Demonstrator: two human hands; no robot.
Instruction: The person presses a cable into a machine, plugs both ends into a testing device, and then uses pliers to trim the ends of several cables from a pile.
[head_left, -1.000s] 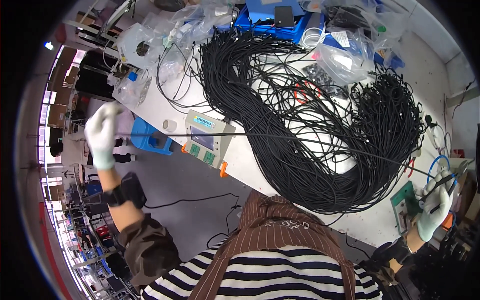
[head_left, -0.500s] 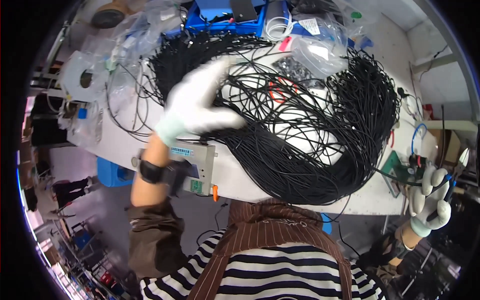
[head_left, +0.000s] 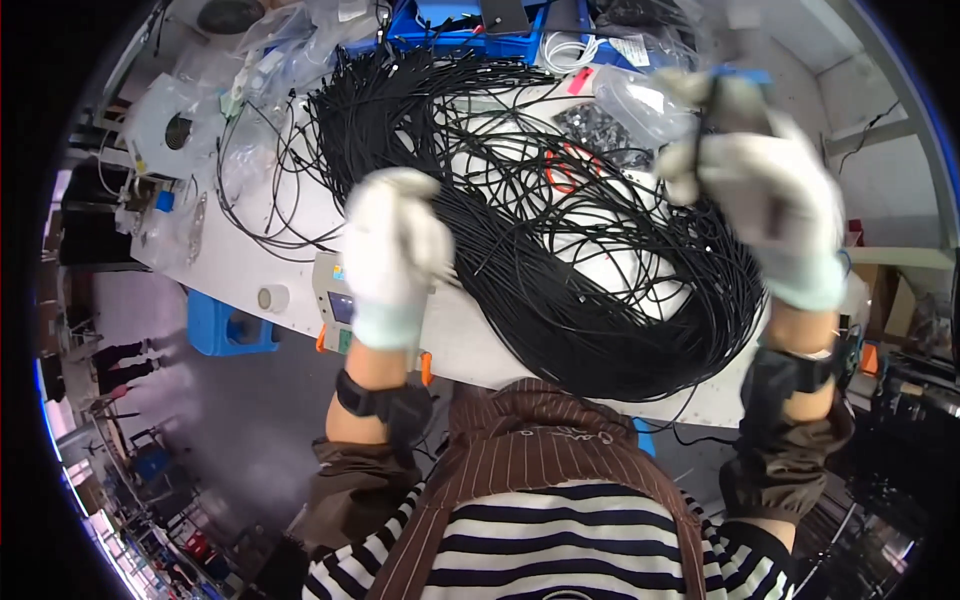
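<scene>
Wearing a striped shirt (head_left: 560,550) under a brown apron (head_left: 540,450), the person raises both gloved hands over a white table (head_left: 250,265). The left hand (head_left: 392,250) hangs above the near edge with its fingers curled together; it seems to grip a few black strands, though the picture is too blurred to be sure. Just below it on the table lies a small grey meter (head_left: 335,300) with orange trim. The right hand (head_left: 760,190) is lifted higher at the right, fingers bunched and pinching a dark strand near the top. Between and beneath the hands a great heap of black cables (head_left: 560,250) covers most of the table, looping from the near edge to the far side. Beyond it lie clear plastic bags (head_left: 640,95) and a blue tray (head_left: 440,25).
</scene>
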